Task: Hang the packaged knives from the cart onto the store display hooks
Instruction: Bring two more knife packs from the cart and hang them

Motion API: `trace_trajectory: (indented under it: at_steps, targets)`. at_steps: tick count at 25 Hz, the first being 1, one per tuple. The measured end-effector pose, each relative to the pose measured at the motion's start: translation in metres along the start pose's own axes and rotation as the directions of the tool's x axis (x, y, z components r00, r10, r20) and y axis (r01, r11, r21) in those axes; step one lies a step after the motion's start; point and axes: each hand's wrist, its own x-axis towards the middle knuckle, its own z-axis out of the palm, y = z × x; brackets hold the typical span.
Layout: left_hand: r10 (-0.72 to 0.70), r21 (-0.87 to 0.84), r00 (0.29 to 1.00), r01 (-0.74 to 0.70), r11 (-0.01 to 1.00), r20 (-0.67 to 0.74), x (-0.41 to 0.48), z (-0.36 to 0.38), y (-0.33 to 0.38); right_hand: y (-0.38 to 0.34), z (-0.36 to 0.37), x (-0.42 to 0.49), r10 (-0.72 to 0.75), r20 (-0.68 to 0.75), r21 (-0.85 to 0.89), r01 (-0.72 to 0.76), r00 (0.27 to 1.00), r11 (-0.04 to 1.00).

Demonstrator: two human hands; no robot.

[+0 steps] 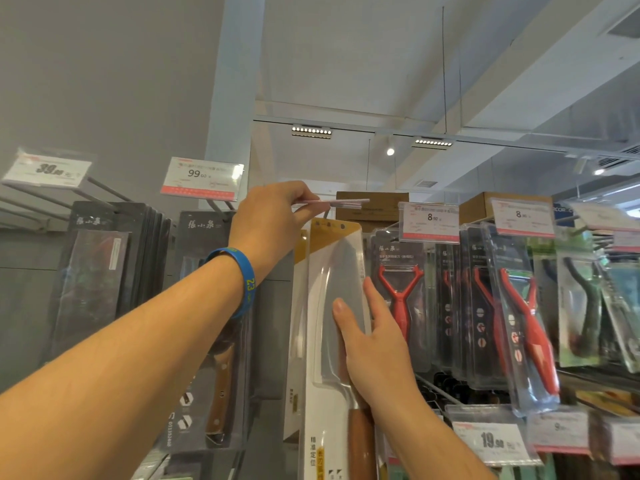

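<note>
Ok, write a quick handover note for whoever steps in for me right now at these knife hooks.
Left hand: raised, pinches the price label and holds it tipped up flat.
Right hand: grips the packaged cleaver by its right edge, upright, with its top just under that label.
Done: a matching pack hangs right behind it.
Unclear: the hook is hidden, so I cannot tell whether the pack is on it.
Left: seat the pack, let the label drop, and fetch more from the cart, which is out of view.
</note>
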Motion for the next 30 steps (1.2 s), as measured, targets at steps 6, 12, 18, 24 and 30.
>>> trace_trajectory:
  at_steps: [6,12,18,24,30]
  targets:
    - [-0.009,-0.014,1.0,0.009,1.0,-0.011,0.0,0.0,-0.001,0.001,-0.008,0.003,-0.003,-0.008,-0.027,0.003,1.0,1.0]
    - [-0.023,-0.043,1.0,0.022,0.999,-0.019,-0.001,0.002,0.001,-0.007,-0.014,0.003,0.008,0.057,-0.091,-0.003,0.998,0.996]
    - [-0.015,-0.023,1.0,0.015,1.0,-0.023,-0.002,0.001,0.004,-0.013,-0.017,0.004,-0.01,0.13,-0.264,0.044,0.991,0.964]
    - [-0.04,-0.026,0.999,0.04,0.999,0.006,-0.005,-0.002,0.002,-0.006,-0.004,0.001,-0.026,0.056,-0.2,0.036,0.998,0.979]
    - [-0.05,-0.045,0.998,0.051,0.998,0.031,-0.002,-0.003,-0.002,0.004,-0.006,0.002,-0.022,-0.035,-0.155,0.016,0.999,0.988]
